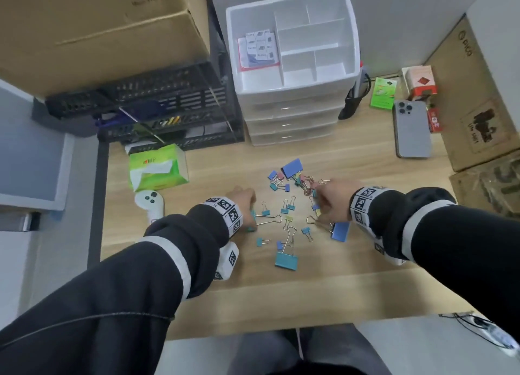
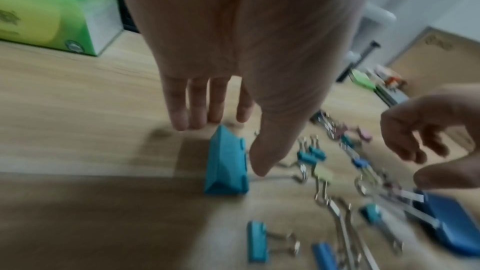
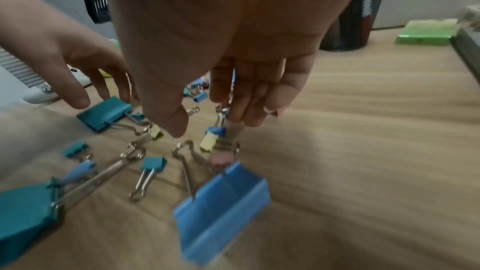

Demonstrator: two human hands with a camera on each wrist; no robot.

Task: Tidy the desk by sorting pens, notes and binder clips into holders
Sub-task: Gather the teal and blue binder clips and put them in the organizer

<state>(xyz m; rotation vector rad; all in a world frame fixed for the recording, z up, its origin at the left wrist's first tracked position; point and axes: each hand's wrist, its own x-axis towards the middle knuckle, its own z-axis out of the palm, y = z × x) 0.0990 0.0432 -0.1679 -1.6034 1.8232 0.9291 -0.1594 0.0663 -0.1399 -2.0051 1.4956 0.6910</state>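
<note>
Several coloured binder clips lie scattered on the wooden desk (image 1: 365, 290). My left hand (image 1: 247, 206) hovers with its fingers straight, fingertips (image 2: 182, 118) and thumb on either side of a large teal clip (image 2: 226, 161) without gripping it. My right hand (image 1: 323, 203) reaches down with loosely straight fingers (image 3: 241, 114) that touch the wire handles of small clips (image 3: 215, 130), its thumb held apart. A large blue clip (image 1: 341, 231) lies just under its wrist. Another large teal clip (image 1: 286, 260) lies nearer to me. The white compartment organizer (image 1: 292, 89) stands on drawers at the back.
A green tissue box (image 1: 157, 172) and a white controller (image 1: 150, 203) sit left of the clips. A black mesh rack (image 1: 157, 107) stands under a cardboard box (image 1: 98, 31). To the right are a phone (image 1: 412, 128), green notes (image 1: 382, 93) and a black pen holder (image 1: 351, 101).
</note>
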